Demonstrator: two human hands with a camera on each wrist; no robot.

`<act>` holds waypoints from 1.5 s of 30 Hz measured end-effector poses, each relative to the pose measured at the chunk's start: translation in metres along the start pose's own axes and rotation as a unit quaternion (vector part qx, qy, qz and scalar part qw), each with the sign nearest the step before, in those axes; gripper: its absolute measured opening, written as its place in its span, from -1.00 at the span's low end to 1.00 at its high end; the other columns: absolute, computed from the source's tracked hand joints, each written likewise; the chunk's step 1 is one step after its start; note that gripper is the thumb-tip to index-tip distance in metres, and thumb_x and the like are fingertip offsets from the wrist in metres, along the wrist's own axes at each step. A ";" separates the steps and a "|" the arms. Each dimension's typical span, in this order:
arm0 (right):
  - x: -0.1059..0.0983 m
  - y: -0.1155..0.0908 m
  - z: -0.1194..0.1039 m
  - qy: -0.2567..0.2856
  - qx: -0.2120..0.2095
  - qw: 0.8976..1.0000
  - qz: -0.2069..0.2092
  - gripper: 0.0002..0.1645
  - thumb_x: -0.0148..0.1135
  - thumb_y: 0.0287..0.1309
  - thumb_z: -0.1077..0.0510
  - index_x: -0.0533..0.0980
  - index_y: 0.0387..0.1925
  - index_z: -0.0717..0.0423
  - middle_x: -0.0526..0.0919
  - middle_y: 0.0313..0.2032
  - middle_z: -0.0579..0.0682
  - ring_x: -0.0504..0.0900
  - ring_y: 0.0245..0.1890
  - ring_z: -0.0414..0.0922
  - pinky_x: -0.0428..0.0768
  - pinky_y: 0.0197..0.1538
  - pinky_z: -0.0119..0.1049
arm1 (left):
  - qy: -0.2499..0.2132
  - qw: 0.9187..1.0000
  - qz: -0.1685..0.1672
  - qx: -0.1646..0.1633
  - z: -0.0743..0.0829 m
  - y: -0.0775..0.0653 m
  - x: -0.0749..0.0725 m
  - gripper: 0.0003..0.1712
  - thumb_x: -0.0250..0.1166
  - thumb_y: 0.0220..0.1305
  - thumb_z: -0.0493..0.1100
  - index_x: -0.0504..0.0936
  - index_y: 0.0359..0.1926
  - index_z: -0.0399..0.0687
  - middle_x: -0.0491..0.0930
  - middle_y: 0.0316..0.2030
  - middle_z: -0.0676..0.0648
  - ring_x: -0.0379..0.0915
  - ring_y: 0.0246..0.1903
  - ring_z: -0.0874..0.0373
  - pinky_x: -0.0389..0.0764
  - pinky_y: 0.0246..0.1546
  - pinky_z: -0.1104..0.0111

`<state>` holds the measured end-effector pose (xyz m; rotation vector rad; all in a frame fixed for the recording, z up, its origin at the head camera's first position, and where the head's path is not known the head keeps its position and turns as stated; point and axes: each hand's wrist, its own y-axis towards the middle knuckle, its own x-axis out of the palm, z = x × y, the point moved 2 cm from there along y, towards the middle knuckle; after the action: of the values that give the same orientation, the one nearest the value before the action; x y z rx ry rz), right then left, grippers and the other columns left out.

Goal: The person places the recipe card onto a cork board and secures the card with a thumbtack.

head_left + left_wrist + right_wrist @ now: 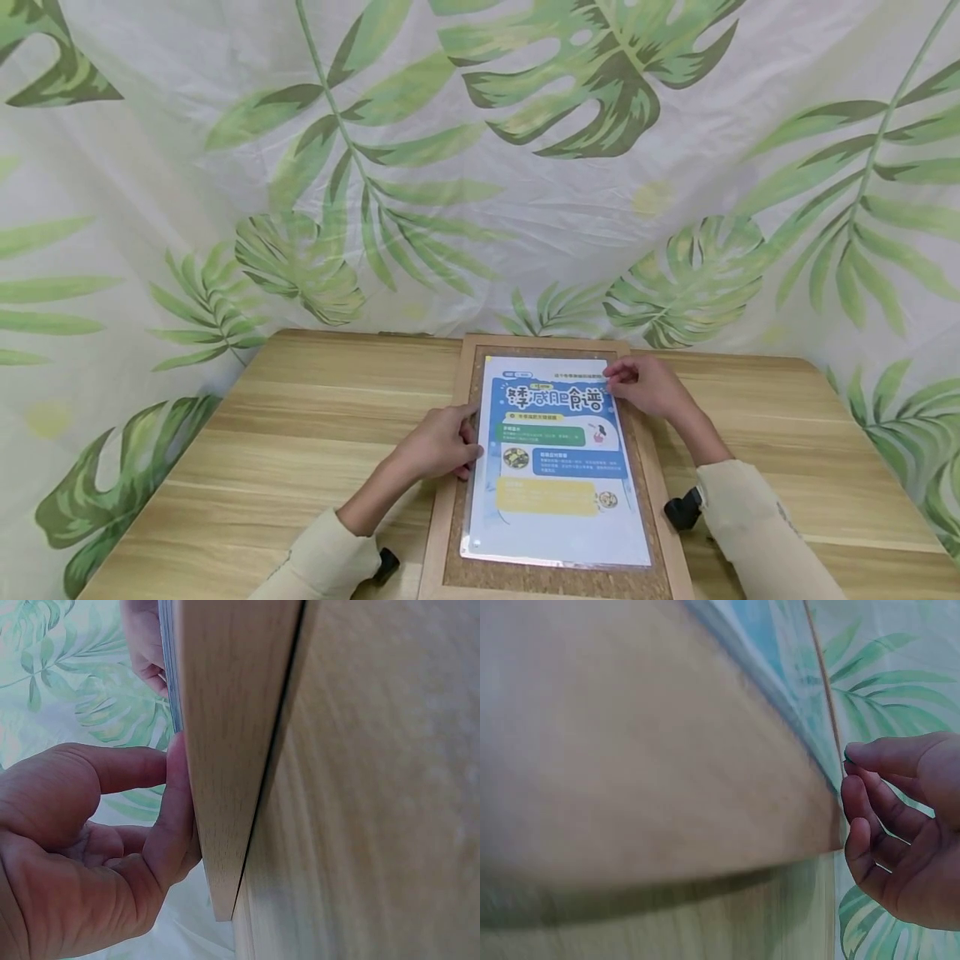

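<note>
A laminated poster (558, 533) with Chinese print lies on a cork board (555, 581) with a wooden frame (442, 533). My right hand (651, 385) is at the poster's upper right corner. There its thumb and forefinger pinch a small green pushpin (848, 756), mostly hidden by the fingertips. The left hand (442, 442) rests at the left side of the frame, thumb and forefinger bent with their tips at the poster's edge. In the left wrist view, the left hand's fingers (176, 802) touch the frame's edge. A yellow spot (488, 358) marks the poster's upper left corner.
The board lies on a wood-grain table (300, 467). Behind it hangs a leaf-patterned cloth (420, 208). Dark wrist devices (682, 509) show beside the sleeves.
</note>
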<state>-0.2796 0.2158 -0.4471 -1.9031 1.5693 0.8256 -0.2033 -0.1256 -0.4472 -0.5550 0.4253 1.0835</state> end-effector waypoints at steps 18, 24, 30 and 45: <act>0.000 0.026 0.013 0.010 -0.003 1.000 0.020 -0.74 0.32 0.43 0.25 0.68 0.05 0.29 0.78 -0.15 0.18 0.70 -0.14 0.02 0.61 -0.11 -0.31 | 0.003 1.000 0.001 0.000 0.001 -0.001 0.000 -0.15 0.38 0.36 -0.43 0.24 0.59 -0.45 0.57 -0.37 -0.13 0.59 -0.60 0.16 0.75 -0.57 0.33; 0.000 0.034 0.014 -0.004 -0.007 1.000 0.019 -0.77 0.31 0.44 0.24 0.69 0.03 0.26 0.77 -0.16 0.16 0.69 -0.15 0.00 0.59 -0.09 -0.29 | 0.005 1.000 -0.001 0.000 0.002 -0.001 0.000 -0.13 0.38 0.37 -0.42 0.22 0.60 -0.42 0.57 -0.37 -0.13 0.58 -0.60 0.15 0.74 -0.57 0.33; -0.001 0.039 0.010 -0.004 -0.006 1.000 0.006 -0.76 0.24 0.49 0.24 0.68 0.06 0.26 0.74 -0.12 0.17 0.66 -0.13 0.02 0.60 -0.07 -0.25 | -0.001 1.000 -0.001 -0.006 0.002 -0.001 0.000 -0.12 0.38 0.36 -0.42 0.21 0.61 -0.43 0.58 -0.36 -0.14 0.60 -0.59 0.14 0.76 -0.56 0.31; -0.007 0.051 0.011 0.027 0.006 0.999 -0.018 -0.71 0.27 0.47 0.23 0.66 0.09 0.34 0.75 -0.09 0.24 0.66 -0.09 0.04 0.57 -0.06 -0.28 | -0.005 1.000 -0.001 -0.013 0.001 0.001 0.000 -0.10 0.39 0.35 -0.43 0.20 0.62 -0.40 0.58 -0.34 -0.15 0.61 -0.58 0.14 0.79 -0.53 0.29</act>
<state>-0.3317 0.2191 -0.4503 -1.9545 1.5632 0.7527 -0.2043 -0.1245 -0.4470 -0.5737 0.4023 1.0899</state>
